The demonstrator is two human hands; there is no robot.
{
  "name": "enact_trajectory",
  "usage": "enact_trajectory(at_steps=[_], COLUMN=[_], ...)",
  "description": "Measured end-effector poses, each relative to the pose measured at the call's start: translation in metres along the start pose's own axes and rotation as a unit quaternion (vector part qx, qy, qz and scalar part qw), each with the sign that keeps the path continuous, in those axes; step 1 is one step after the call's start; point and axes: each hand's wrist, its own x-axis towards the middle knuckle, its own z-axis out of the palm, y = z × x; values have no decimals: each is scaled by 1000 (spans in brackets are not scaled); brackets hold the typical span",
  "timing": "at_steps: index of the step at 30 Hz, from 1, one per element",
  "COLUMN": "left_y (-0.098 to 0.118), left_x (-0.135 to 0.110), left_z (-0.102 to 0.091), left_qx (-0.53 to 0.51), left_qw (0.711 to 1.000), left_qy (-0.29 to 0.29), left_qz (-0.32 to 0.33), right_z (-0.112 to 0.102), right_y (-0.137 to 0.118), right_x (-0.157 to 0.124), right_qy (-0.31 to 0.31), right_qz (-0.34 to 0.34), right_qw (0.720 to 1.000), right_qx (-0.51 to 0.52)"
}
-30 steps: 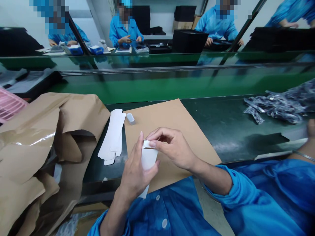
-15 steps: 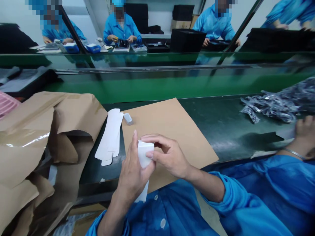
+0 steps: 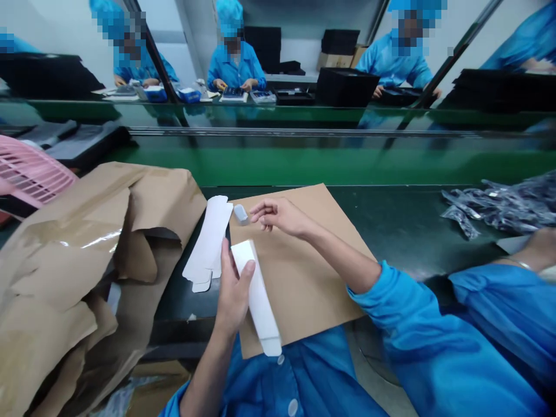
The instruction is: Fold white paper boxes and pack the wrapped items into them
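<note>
My left hand [image 3: 234, 289] grips a long, narrow white carton [image 3: 259, 301], its thumb across the front face. The carton's far end looks closed, and a flap sticks out at the end near my body. My right hand [image 3: 280, 217] is off the carton, fingers apart and slightly bent, holding nothing. Just left of its fingertips lies a small whitish piece [image 3: 241, 215], its kind unclear, on a brown cardboard sheet [image 3: 321, 260]. Left of the sheet is a small stack of flat white carton blanks [image 3: 208, 240].
Torn brown packaging [image 3: 160, 197] fills the left side, with a pink basket [image 3: 39, 168] behind it. Clear-wrapped items [image 3: 499, 202] lie at right, near another person's arm [image 3: 534, 252]. Beyond the green belt [image 3: 304, 159], several people in blue work.
My right hand has let go of the carton's top and moved up toward the small whitish piece. My left hand has tilted the carton, so its long face now shows.
</note>
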Motion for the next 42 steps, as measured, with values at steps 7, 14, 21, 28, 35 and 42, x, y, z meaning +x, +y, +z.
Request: enact_trajectory(at_steps=[7, 14, 21, 28, 35, 42], left_y=[-21, -15, 0, 9, -14, -13], left_x=[11, 19, 17, 18, 1, -3], left_z=[-7, -46, -33, -26, -40, -46], left_qx=[41, 335, 418, 407, 385, 416], left_qw=[999, 866, 787, 779, 791, 745], left_qy=[17, -253, -334, -410, -401, -431], left_qz=[-14, 271, 307, 243, 256, 293], right_z=[24, -7, -66, -60, -73, -95], right_y=[26, 50, 76, 64, 85, 102], right_x=[77, 51, -34, -40, -35, -57], right_qy=[75, -34, -32, -143, -81, -70], right_qz=[37, -5, 20, -123, -14, 32], right_qw=[987, 985, 954, 873, 875, 898], right_qx=[-140, -167, -299, -450, -477, -434])
